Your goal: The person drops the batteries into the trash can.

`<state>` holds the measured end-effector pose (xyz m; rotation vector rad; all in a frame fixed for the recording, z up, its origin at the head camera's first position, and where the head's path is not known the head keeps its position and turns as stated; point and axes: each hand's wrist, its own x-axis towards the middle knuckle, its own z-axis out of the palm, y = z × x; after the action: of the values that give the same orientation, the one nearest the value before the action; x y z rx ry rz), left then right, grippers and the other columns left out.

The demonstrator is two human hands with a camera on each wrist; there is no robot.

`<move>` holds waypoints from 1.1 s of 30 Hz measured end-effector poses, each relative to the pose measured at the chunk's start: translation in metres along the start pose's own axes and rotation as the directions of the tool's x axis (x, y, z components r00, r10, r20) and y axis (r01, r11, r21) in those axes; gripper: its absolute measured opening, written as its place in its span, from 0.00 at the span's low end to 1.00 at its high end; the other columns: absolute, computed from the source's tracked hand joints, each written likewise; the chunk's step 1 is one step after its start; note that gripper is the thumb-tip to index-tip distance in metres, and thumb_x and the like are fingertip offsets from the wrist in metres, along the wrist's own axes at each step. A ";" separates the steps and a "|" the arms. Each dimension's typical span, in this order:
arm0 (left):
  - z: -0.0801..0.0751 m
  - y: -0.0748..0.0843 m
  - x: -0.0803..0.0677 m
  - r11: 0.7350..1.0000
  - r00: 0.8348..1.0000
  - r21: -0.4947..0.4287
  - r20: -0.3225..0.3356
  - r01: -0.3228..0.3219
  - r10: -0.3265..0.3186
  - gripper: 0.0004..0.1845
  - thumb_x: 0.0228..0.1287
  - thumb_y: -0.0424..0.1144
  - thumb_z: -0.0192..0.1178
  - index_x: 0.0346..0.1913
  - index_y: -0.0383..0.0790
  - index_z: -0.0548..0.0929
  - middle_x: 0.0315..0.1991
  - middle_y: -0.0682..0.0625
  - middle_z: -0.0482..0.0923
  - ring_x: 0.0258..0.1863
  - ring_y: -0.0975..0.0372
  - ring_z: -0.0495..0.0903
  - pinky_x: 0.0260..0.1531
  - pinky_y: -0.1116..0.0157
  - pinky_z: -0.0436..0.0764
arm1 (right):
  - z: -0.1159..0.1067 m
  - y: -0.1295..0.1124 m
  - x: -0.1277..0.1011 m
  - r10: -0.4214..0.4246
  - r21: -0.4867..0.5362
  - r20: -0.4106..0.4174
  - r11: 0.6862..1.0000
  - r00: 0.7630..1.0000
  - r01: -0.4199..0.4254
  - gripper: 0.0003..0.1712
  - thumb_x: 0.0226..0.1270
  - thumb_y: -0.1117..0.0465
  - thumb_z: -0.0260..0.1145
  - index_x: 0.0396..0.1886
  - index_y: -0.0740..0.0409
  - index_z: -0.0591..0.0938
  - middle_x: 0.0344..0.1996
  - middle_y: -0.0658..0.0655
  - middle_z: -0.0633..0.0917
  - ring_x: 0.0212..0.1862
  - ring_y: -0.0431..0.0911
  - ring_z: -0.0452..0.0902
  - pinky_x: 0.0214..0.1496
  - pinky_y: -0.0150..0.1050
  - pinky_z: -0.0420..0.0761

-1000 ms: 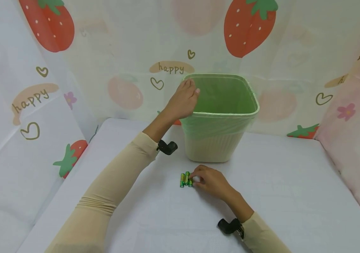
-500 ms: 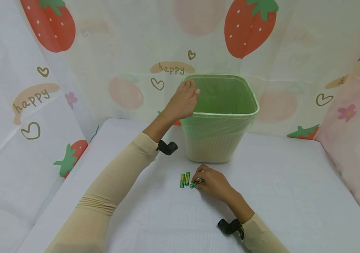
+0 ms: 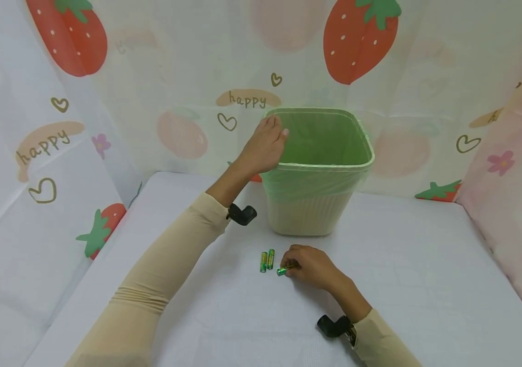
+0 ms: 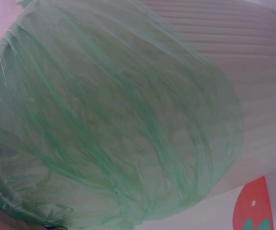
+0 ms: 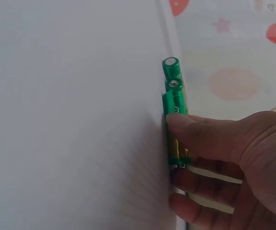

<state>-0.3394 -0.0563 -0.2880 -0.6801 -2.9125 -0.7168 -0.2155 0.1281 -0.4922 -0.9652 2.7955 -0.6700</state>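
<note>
A ribbed cream trash bin [image 3: 307, 214] stands on the table, a thin green bin liner [image 4: 118, 96] folded over its rim. My left hand [image 3: 263, 145] grips the rim at the bin's left side; in the left wrist view only a sliver of it shows in the lower left corner. In front of the bin, my right hand [image 3: 313, 267] pinches a green and gold battery [image 5: 177, 143] between thumb and fingers, low at the table. Left of that hand lie two more batteries, an outer battery [image 3: 263, 262] and an inner battery [image 3: 271, 259], side by side and slightly apart.
The white-covered table [image 3: 403, 270] reaches back to a hanging strawberry-print cloth [image 3: 187, 61] behind the bin. Similar cloth closes off both sides. Each wrist carries a black camera, such as the left camera [image 3: 242, 214] and the right camera [image 3: 333, 326].
My right hand has drawn the rightmost battery away from the other two, turned it from upright in view to slanted, and shifted slightly toward me. My left hand stays on the rim.
</note>
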 end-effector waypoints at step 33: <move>0.002 0.001 0.001 1.000 1.000 -0.022 -0.001 0.005 -0.005 0.32 0.86 0.46 0.26 0.79 0.25 0.43 0.82 0.35 0.37 0.81 0.50 0.34 0.78 0.64 0.33 | -0.051 -0.017 -0.015 -0.076 0.100 -0.203 0.990 0.976 0.098 0.06 0.65 0.63 0.75 0.40 0.53 0.90 0.31 0.42 0.83 0.31 0.35 0.76 0.33 0.32 0.79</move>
<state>-0.3397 -0.0537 -0.2890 -0.6752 -2.9108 -0.7499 -0.2068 0.1446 -0.4394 -1.0591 2.8607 -0.9724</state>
